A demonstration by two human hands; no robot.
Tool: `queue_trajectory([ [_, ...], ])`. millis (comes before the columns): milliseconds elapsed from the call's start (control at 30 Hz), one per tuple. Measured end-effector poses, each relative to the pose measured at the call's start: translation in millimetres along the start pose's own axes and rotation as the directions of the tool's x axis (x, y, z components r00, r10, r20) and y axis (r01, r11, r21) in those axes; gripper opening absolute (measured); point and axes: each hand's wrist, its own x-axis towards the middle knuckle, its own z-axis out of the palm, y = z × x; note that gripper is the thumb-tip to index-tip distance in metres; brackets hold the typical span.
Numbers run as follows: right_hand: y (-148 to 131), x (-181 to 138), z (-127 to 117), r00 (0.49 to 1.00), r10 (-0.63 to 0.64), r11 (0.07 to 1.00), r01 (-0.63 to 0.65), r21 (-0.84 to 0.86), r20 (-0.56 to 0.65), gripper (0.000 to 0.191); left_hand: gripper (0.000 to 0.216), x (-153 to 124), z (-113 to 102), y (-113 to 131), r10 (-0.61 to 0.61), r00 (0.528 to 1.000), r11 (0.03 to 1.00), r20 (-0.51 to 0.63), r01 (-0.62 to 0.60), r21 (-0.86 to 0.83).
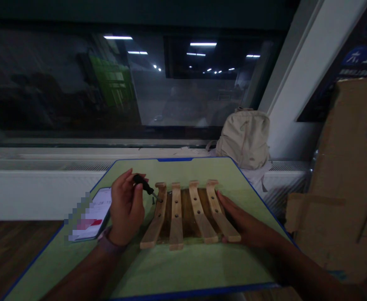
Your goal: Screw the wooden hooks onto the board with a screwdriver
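Observation:
A wooden rack (188,215) of several pale slats on a dark base lies in the middle of a green mat (177,267). My left hand (125,209) is closed round a small black screwdriver (144,187), whose tip points at the upper end of the leftmost slat. My right hand (243,223) lies flat with fingers stretched out, pressing against the rack's right slat. A small dark screw seems to lie beside the screwdriver tip.
A phone (91,217) lies on the mat's left side. A beige backpack (244,138) sits on the windowsill behind the mat. Cardboard boxes (346,175) stand at the right. A dark window spans the back.

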Motion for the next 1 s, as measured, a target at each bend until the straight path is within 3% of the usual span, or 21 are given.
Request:
queue_trajectory([
  [167,-0.5,-0.8,0.4,1.0,-0.008,1.0,0.008,-0.004,-0.009,0.124,0.025,-0.2,-3.0,-0.5,-0.018,0.997,1.0,0.078,0.018,-0.005],
  [333,-4.2,-0.8,-1.1,1.0,-0.013,1.0,0.013,0.0,-0.012,0.121,0.023,1.1,-5.9,-3.2,0.071,0.997,0.985,0.005,-0.071,0.156],
  [433,-4.0,0.0,-1.0,1.0,-0.011,1.0,0.011,-0.005,-0.004,0.122,0.031,-0.5,-2.4,-2.2,0.015,1.0,0.998,-0.017,-0.014,0.059],
  [567,-1.6,0.2,0.3,1.0,-0.009,1.0,0.009,0.006,-0.002,0.122,0.032,-2.2,0.9,-0.6,-0.025,0.998,0.999,0.054,0.027,-0.03],
  [667,-0.3,-0.6,1.0,1.0,-0.011,1.0,0.012,0.008,-0.011,0.121,0.03,-0.7,-0.8,1.2,-0.035,0.995,0.999,0.09,0.035,0.004],
  [867,-0.8,-0.6,0.3,1.0,-0.008,1.0,0.008,0.008,-0.008,0.122,0.023,5.9,-8.5,5.0,0.134,0.99,0.96,0.045,-0.141,0.243],
  [1000,-1.5,-0.5,-0.1,1.0,-0.016,1.0,0.016,0.005,-0.011,0.122,0.023,4.3,-6.9,2.9,0.072,0.997,0.969,0.027,-0.077,0.237],
])
